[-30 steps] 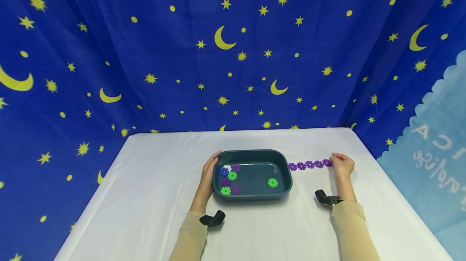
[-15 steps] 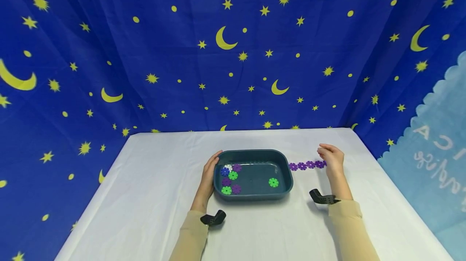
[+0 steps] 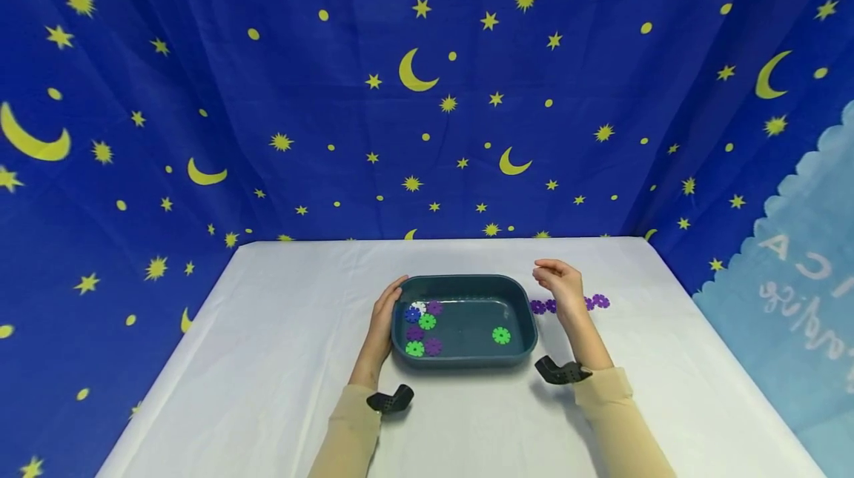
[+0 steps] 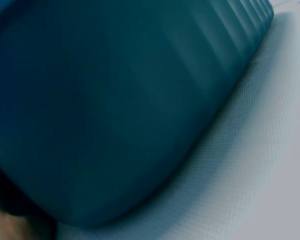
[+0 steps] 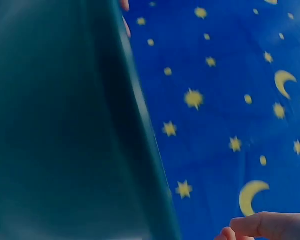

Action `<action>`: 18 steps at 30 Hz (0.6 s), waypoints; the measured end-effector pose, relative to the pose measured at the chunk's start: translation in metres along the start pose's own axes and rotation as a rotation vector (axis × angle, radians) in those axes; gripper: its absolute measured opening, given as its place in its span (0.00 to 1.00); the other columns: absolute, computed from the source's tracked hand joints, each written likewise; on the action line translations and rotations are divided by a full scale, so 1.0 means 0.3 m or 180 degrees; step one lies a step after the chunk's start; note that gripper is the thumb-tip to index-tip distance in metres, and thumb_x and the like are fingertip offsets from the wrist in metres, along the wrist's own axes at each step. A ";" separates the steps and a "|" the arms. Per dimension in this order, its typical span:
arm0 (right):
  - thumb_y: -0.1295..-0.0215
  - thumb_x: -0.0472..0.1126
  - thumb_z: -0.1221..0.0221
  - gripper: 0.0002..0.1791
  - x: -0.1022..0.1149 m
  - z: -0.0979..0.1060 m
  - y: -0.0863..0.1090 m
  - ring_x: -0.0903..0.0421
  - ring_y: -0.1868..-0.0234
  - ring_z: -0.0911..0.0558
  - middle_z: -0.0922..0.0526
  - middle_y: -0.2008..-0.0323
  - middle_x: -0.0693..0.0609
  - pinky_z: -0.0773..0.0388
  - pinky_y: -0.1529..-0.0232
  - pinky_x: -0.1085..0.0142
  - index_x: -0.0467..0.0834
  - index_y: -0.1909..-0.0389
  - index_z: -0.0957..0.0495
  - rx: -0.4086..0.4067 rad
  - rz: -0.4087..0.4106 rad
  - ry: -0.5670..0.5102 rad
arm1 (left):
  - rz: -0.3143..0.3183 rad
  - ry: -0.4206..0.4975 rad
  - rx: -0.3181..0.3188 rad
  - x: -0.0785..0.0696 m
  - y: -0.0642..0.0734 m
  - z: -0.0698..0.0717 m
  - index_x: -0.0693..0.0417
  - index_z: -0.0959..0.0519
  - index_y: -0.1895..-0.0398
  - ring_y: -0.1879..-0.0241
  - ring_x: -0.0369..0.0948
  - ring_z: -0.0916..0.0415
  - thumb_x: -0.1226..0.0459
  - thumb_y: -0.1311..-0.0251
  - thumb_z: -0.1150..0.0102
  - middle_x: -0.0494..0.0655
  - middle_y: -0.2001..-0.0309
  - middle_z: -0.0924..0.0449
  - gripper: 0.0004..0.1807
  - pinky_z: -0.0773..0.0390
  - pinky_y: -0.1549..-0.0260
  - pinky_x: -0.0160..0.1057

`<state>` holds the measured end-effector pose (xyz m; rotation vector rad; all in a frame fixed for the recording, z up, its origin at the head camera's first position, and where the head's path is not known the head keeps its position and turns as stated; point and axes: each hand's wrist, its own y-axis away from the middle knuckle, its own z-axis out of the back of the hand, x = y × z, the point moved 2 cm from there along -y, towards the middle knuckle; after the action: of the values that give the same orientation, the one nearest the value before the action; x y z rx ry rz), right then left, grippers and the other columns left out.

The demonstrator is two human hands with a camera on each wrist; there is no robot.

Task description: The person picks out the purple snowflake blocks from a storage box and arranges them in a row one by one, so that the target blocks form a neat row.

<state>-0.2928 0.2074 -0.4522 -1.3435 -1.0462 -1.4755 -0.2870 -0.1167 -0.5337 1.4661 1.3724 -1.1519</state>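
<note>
White-draped counter (image 3: 467, 419), starry blue curtain (image 3: 347, 111) behind. Teal bin (image 3: 460, 362) mid-counter, long axis left-right, left hand (image 3: 382, 317) flat-fingered against its left end. Right hand (image 3: 564, 290), fingers loosely bent, nothing visible in them, is just off bin's right end, nearer the lone green disc (image 3: 501, 335) inside and the purple row (image 3: 602, 300) it partly hides.

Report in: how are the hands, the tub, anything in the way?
Left hand against left end of tub. Right hand near its right end, nothing visibly held. Discs inside. Head view: right hand hides middle of purple row.
</note>
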 end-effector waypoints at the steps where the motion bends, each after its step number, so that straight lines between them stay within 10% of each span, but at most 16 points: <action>1: 0.39 0.31 0.42 0.13 0.004 -0.019 0.008 0.70 0.74 0.22 0.22 0.80 0.66 0.22 0.68 0.78 0.28 0.55 0.25 0.0039 0.0025 0.0010 | 0.0022 -0.0007 0.0009 -0.011 0.005 -0.004 0.58 0.38 0.31 0.26 0.46 0.50 0.59 0.26 0.63 0.52 0.27 0.43 0.24 0.52 0.26 0.48; 18: 0.44 0.25 0.42 0.15 -0.049 -0.318 0.122 0.65 0.69 0.18 0.15 0.67 0.39 0.17 0.58 0.64 0.23 0.56 0.24 0.1139 0.0260 0.0391 | 0.0037 -0.0060 0.0068 -0.077 0.040 -0.028 0.63 0.41 0.30 0.26 0.49 0.50 0.61 0.26 0.65 0.56 0.27 0.45 0.25 0.51 0.26 0.49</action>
<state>-0.2831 0.1066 -0.4723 -1.0174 -1.1009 -1.2247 -0.2740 -0.1157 -0.5097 1.4729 1.3409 -1.1735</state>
